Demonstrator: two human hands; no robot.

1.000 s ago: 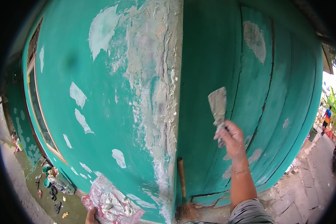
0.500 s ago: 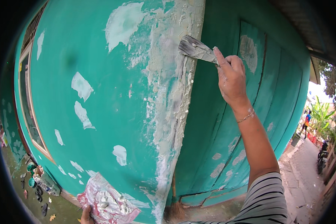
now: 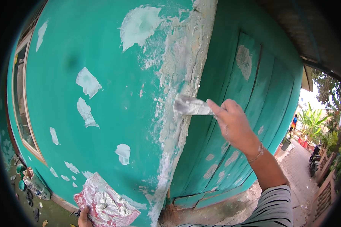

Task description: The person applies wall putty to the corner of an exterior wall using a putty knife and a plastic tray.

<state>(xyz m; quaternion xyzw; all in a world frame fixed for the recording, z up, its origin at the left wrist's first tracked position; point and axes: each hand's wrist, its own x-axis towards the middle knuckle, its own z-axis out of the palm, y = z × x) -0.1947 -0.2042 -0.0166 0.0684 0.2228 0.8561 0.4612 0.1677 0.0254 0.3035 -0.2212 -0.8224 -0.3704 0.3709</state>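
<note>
My right hand point(image 3: 235, 123) is closed round the handle of a putty knife point(image 3: 193, 106). Its wide blade, smeared with white putty, lies against the wall's corner edge. Rough, wet-looking putty point(image 3: 180, 64) runs down that corner in a thick strip. At the lower left, my left hand point(image 3: 85, 218) grips the edge of a red sheet-like palette point(image 3: 79, 198) heaped with whitish putty; only the thumb and part of the hand show. Dried pale patches dot the green wall point(image 3: 113, 87).
A framed window point(image 3: 21, 102) is at far left. Below it stand a putty-stained sack point(image 3: 38, 185) and small green pots. A broom point(image 3: 169, 212) leans at the corner's foot. Around the corner are green wooden panels point(image 3: 231, 132) and a paved path point(image 3: 291, 189) with a distant person.
My right hand has drawn the putty knife down along the corner, from near the top to mid-height. The view has shifted slightly. My left hand still holds the palette low.
</note>
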